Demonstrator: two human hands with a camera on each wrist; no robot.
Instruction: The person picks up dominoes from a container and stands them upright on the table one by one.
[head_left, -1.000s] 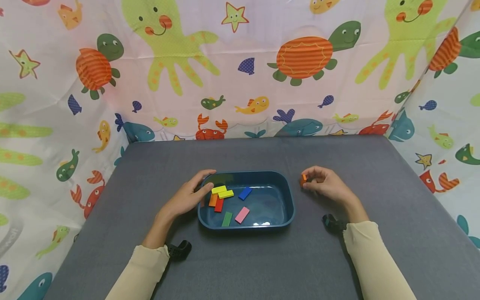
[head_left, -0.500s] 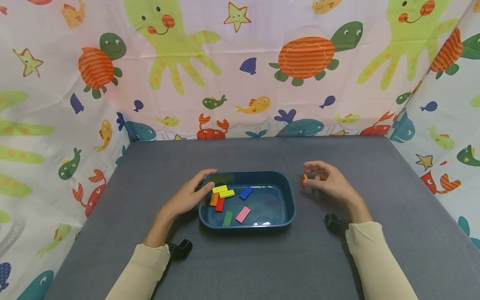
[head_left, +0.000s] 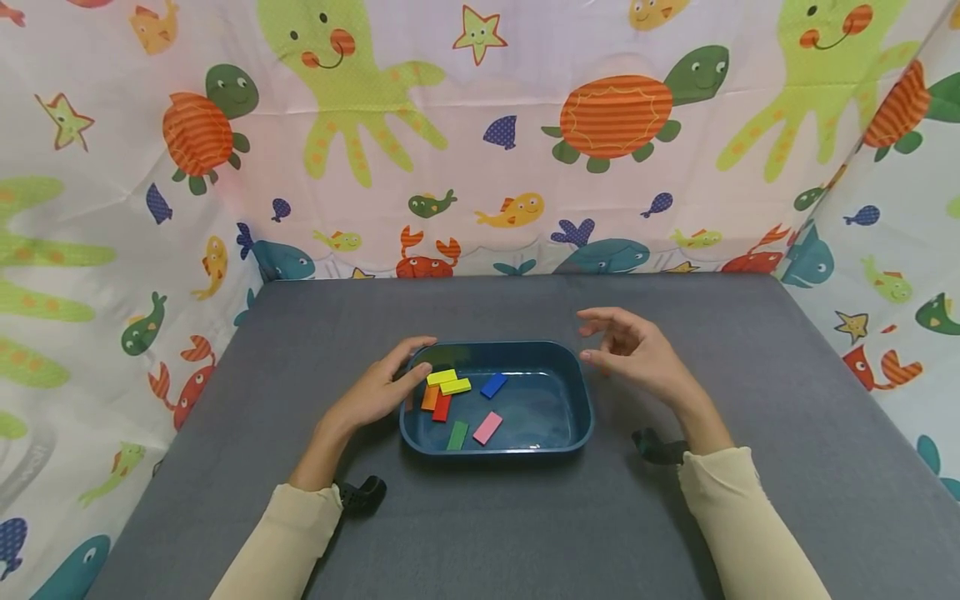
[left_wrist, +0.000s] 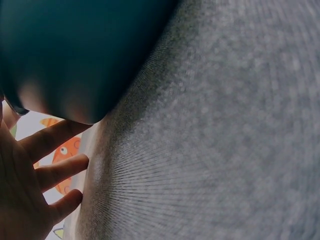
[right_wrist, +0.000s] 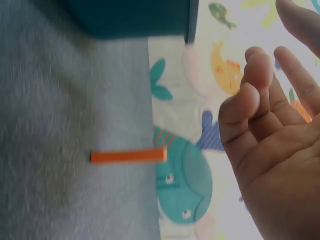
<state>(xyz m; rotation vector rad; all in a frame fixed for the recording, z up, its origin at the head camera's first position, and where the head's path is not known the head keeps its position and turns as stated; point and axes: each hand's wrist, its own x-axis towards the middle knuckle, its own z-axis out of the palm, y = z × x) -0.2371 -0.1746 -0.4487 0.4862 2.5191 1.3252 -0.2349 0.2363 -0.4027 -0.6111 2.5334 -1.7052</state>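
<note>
Left hand [head_left: 378, 390] is holding the tray [head_left: 543, 417] at ten o'clock; right hand [head_left: 639, 354], fingers parted, is hovering outside at two.

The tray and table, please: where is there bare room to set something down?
The tray is bare between the blue block, the pink block and its right wall. The table is free in front of the tray, between the wrist cameras. The tray's left end is crowded: yellow blocks, orange block, red block and left hand.
</note>
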